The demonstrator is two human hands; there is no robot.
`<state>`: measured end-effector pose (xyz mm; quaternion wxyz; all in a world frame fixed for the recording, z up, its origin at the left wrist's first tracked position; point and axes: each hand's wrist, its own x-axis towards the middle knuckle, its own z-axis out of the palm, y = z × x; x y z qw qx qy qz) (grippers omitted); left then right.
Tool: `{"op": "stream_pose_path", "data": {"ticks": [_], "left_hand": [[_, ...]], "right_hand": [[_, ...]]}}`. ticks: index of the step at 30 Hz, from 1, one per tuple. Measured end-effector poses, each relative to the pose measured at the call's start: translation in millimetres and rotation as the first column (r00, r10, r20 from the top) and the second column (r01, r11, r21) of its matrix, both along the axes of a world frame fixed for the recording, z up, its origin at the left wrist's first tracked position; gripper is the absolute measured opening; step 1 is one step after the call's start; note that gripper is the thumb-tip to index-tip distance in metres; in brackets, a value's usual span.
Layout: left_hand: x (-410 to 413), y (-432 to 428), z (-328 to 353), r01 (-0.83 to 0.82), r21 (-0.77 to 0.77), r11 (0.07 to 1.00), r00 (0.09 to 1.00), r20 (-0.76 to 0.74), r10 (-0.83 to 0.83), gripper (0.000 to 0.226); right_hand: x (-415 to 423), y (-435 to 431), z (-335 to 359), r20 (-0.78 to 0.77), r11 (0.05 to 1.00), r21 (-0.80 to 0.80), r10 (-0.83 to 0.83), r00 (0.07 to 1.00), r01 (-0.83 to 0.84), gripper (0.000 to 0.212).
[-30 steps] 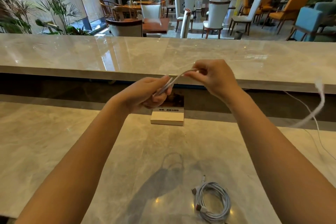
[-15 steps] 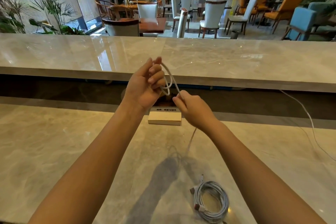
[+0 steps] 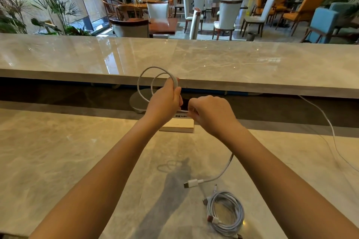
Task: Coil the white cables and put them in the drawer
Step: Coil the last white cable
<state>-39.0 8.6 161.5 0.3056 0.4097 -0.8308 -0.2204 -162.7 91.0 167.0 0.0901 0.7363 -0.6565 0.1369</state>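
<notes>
White cable [image 3: 137, 86], two loops standing up out of the left hand [image 3: 165, 101], above the gap between the lower counter [image 3: 58, 161] and the raised marble ledge [image 3: 252, 60]. Head view only, so one entry.

Left hand: fingers and thumb curled round the gathered loops where they cross. Right hand [image 3: 211, 114]: fisted, pinching the strand just beside the left hand, with a short straight run between the two. Both hands are raised off the counter, over a small wooden sign block [image 3: 177, 127].

Free tail: drops from under the right hand, is hidden behind the forearm, then shows again and curves to the plug [image 3: 191, 183] low over the counter. Cannot tell whether the plug touches the stone. It sits just beside a finished coil [image 3: 226, 213] lying flat near the front edge. A loose wire [image 3: 330, 124] trails across the counter at far right and out of frame. No drawer in view.

Judgement: this cable is partly coiled, with a fair length of tail to wind. One coil is done, nothing stowed.

Risks from here:
- The loops differ in size and are held at one point only. A slack grip during the next wrap could let them spring open.
- The plug is close to the finished coil. Pulling the tail in could snag it and drag or loosen that bundle, perhaps toward the edge.
- Twist building in the strand may make the loops cross over instead of lying flat.
</notes>
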Motion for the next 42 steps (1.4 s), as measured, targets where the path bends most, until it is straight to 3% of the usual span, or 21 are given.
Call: {"op": "stream_pose_path", "data": {"ticks": [2, 4, 6, 8, 10, 12, 15, 17, 18, 22, 25, 27, 29, 31, 33, 36, 39, 42], "left_hand": [[3, -1, -1, 0.005, -0.008, 1.000, 0.997, 0.081, -0.004, 0.032], [8, -2, 0, 0.049, 0.052, 0.997, 0.998, 0.039, -0.051, 0.026], [12, 2, 2, 0.144, 0.210, 0.967, 0.969, -0.227, -0.095, 0.016], [16, 4, 6, 0.351, 0.383, 0.855, 0.815, -0.574, -0.077, 0.016], [20, 2, 8, 0.595, 0.430, 0.679, 0.594, -0.804, -0.012, 0.020], [22, -1, 10, 0.771, 0.392, 0.502, 0.416, -0.907, 0.071, 0.023], [24, -1, 7, 0.893, 0.345, 0.289, 0.333, -0.938, 0.092, 0.027], [27, -1, 4, 0.929, 0.321, 0.186, 0.312, -0.947, 0.077, 0.030], [28, -1, 4, 0.941, 0.309, 0.141, 0.300, -0.950, 0.080, 0.030], [33, -2, 5, 0.965, 0.258, -0.045, 0.261, -0.960, 0.103, 0.032], [31, 0, 4, 0.959, 0.229, -0.166, 0.246, -0.965, 0.094, 0.032], [27, 2, 4, 0.953, 0.245, -0.179, 0.259, -0.964, 0.061, 0.030], [24, 4, 5, 0.949, 0.299, -0.098, 0.301, -0.954, 0.009, 0.030], [25, 2, 5, 0.926, 0.369, 0.085, 0.372, -0.928, -0.024, 0.033], [27, 0, 1, 0.885, 0.402, 0.235, 0.414, -0.910, 0.000, 0.037], [27, 2, -7, 0.859, 0.410, 0.307, 0.421, -0.907, 0.036, 0.037], [23, 10, -13, 0.857, 0.412, 0.310, 0.416, -0.908, 0.055, 0.041], [19, 15, -10, 0.872, 0.386, 0.301, 0.393, -0.919, 0.038, 0.045]], "right_hand": [[-6, 1, 5, 0.002, 0.998, 0.062, -0.021, 1.000, 0.021, 0.021], [-13, 3, 7, 0.014, 0.990, 0.135, -0.033, 0.999, 0.031, 0.023], [-16, 4, 5, 0.143, 0.968, 0.252, -0.032, 0.989, -0.005, 0.021], [-14, 4, -4, 0.365, 0.916, 0.398, -0.101, 0.925, -0.057, 0.021], [-13, 3, -15, 0.595, 0.874, 0.473, -0.225, 0.771, -0.111, 0.020], [-16, 4, -23, 0.789, 0.870, 0.468, -0.331, 0.518, -0.158, 0.019], [-24, 5, -21, 0.936, 0.905, 0.351, -0.331, 0.120, -0.241, 0.030], [-31, 4, -14, 0.963, 0.931, 0.255, -0.269, -0.018, -0.261, 0.041], [-37, 3, -10, 0.968, 0.935, 0.242, -0.251, -0.002, -0.259, 0.045], [-54, 6, 5, 0.920, 0.921, 0.296, -0.203, 0.334, -0.255, 0.054], [-46, 4, 15, 0.927, 0.892, 0.267, -0.134, 0.351, -0.365, 0.058], [-34, -1, 18, 0.913, 0.880, 0.248, -0.071, 0.402, -0.406, 0.049], [-25, -6, 21, 0.914, 0.912, 0.181, -0.018, 0.405, -0.367, 0.023], [-24, -8, 24, 0.968, 0.930, 0.115, -0.026, 0.250, -0.349, 0.011], [-23, -9, 26, 0.999, 0.920, 0.037, -0.041, -0.002, -0.389, 0.017], [-16, -14, 25, 0.966, 0.916, -0.049, -0.059, -0.253, -0.399, 0.025], [-6, -21, 21, 0.916, 0.928, -0.098, -0.057, -0.398, -0.360, 0.029], [-3, -25, 14, 0.915, 0.952, -0.127, 0.004, -0.403, -0.279, 0.029]]}}
